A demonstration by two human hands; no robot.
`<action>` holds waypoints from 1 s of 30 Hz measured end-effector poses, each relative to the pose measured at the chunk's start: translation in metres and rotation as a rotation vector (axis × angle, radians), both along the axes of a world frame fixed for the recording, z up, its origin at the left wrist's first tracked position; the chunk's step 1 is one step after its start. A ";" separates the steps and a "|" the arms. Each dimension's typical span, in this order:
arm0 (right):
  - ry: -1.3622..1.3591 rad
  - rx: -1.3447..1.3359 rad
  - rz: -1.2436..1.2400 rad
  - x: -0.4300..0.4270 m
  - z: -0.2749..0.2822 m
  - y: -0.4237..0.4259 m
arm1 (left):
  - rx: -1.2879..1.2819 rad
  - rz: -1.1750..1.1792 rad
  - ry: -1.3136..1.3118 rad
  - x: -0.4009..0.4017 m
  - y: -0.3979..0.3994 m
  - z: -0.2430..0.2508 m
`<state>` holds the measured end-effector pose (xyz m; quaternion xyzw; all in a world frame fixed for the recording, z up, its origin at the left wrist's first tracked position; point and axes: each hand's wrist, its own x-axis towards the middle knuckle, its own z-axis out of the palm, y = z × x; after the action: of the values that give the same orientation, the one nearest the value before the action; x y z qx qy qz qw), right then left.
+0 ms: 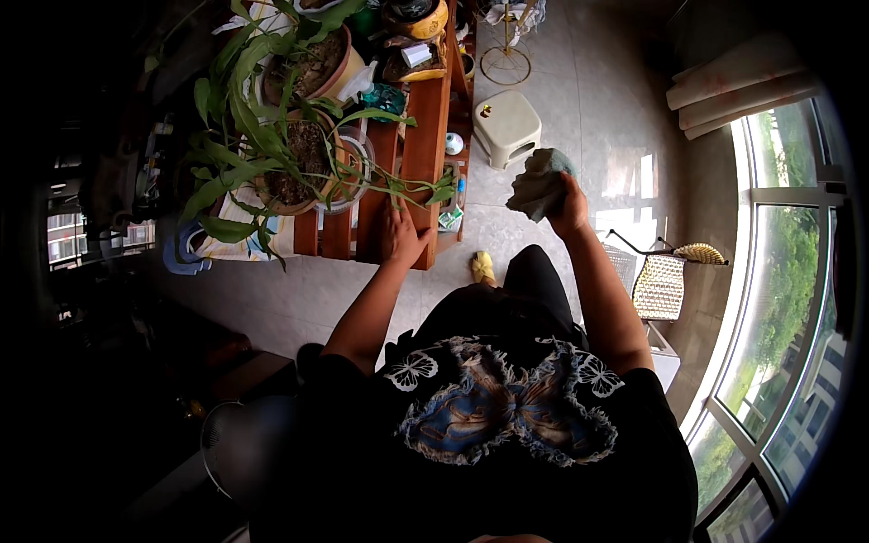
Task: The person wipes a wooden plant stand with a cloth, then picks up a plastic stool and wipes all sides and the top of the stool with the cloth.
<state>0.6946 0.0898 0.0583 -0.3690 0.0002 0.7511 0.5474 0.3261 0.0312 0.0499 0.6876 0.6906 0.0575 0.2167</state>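
Observation:
My right hand [572,210] grips a crumpled grey-green cloth [541,184], held over the floor to the right of the wooden plant stand [422,156]. My left hand [403,237] rests on the stand's slats near its front edge, fingers pointing away from me, with nothing seen in it. Long leaves of a potted plant [299,163] hang over the slats just past my left fingertips. The plant's round pot stands by a clear plastic saucer [366,153]. A spray bottle with teal liquid [383,100] is farther back, near a second, larger pot [349,68].
A beige plastic stool [509,125] stands on the tiled floor beyond the cloth. Small items, among them a green-and-white packet [450,219], lie on a lower shelf. A woven chair [658,286] is at the right by the windows, and a fan [234,448] at the lower left.

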 end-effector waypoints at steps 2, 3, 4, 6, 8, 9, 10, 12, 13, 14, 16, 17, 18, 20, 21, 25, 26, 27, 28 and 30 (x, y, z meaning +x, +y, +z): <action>-0.108 -0.023 -0.024 -0.025 0.019 0.038 | 0.098 -0.039 0.030 -0.009 0.002 -0.011; -0.187 -0.052 -0.039 -0.035 0.025 0.054 | 0.084 -0.051 0.061 -0.004 0.005 -0.011; -0.190 -0.029 -0.028 -0.048 0.040 0.068 | 0.094 -0.037 0.086 -0.001 0.005 -0.014; -0.160 0.009 0.009 -0.071 -0.008 0.095 | 0.114 -0.016 0.137 0.008 0.005 -0.015; -0.256 -0.059 0.069 -0.110 -0.039 0.109 | 0.112 0.010 0.192 0.017 0.011 -0.010; -0.239 -0.086 0.096 -0.134 -0.040 0.111 | 0.122 0.024 0.152 0.018 0.012 -0.009; -0.361 -0.069 0.195 -0.142 -0.082 0.114 | 0.146 -0.017 0.146 0.028 0.024 -0.003; -0.431 -0.077 0.332 -0.189 -0.053 0.103 | 0.120 0.000 0.176 0.018 0.017 -0.004; -0.482 -0.060 0.374 -0.203 -0.049 0.102 | 0.102 0.007 0.179 0.016 0.015 -0.001; -0.444 -0.090 0.355 -0.211 -0.058 0.104 | 0.093 0.006 0.197 0.015 0.014 -0.004; -0.453 -0.063 0.292 -0.213 -0.090 0.123 | 0.072 -0.005 0.168 0.020 0.021 -0.001; -0.453 -0.072 0.296 -0.208 -0.103 0.137 | 0.047 0.006 0.163 0.021 0.024 -0.002; -0.385 -0.075 0.264 -0.206 -0.093 0.158 | 0.017 0.049 0.161 0.021 0.018 0.000; -0.184 -0.148 0.213 -0.196 -0.109 0.212 | 0.000 0.069 0.161 0.022 0.020 0.001; -0.044 -0.219 0.204 -0.189 -0.129 0.244 | -0.006 0.074 0.153 0.024 0.023 -0.001; 0.061 -0.011 -0.106 -0.186 -0.132 0.374 | -0.027 0.040 0.214 0.022 0.022 -0.005; 0.083 0.001 -0.142 -0.186 -0.129 0.403 | -0.040 0.054 0.220 0.023 0.020 -0.003; 0.106 0.014 -0.179 -0.186 -0.123 0.431 | -0.027 0.051 0.224 0.024 0.021 0.000; 0.093 0.047 -0.195 -0.183 -0.126 0.461 | -0.009 0.037 0.224 0.023 0.025 0.002; -0.022 0.133 -0.135 -0.170 -0.134 0.511 | -0.014 0.039 0.217 0.023 0.029 -0.001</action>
<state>0.5243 0.6005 -0.0761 -0.3391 -0.0308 0.7069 0.6200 0.3490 0.0602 0.0492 0.6748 0.7235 -0.0180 0.1441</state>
